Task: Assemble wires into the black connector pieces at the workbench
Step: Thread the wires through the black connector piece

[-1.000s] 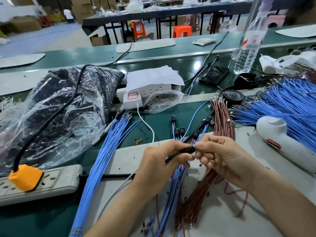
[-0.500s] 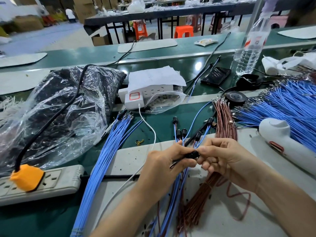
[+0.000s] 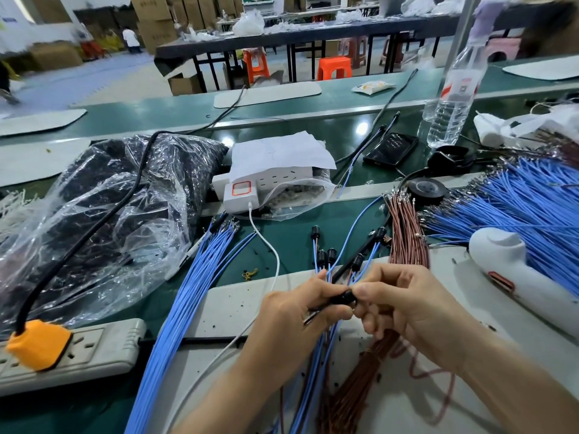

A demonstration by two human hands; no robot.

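A small black connector (image 3: 344, 298) sits between both hands above the white mat (image 3: 232, 308). My left hand (image 3: 300, 314) pinches its left end, where thin wires trail out. My right hand (image 3: 404, 305) pinches its right end with thumb and forefinger. Several finished black connectors on blue wires (image 3: 326, 255) lie just beyond my fingers. A bundle of brown wires (image 3: 407, 239) runs under my right hand. One bundle of blue wires (image 3: 194, 277) lies to the left, and a big fan of blue wires (image 3: 513, 208) to the right.
A clear bag of black parts (image 3: 103, 214) fills the left. A grey power strip with an orange plug (image 3: 40, 346) lies at the front left. A white power strip (image 3: 260, 183), black tape roll (image 3: 426, 189), phone (image 3: 391, 148), water bottle (image 3: 451, 98) and white tool (image 3: 517, 270) stand behind and right.
Both hands have stayed together on the black connector, with only small shifts of the fingers. The view has tilted slightly.
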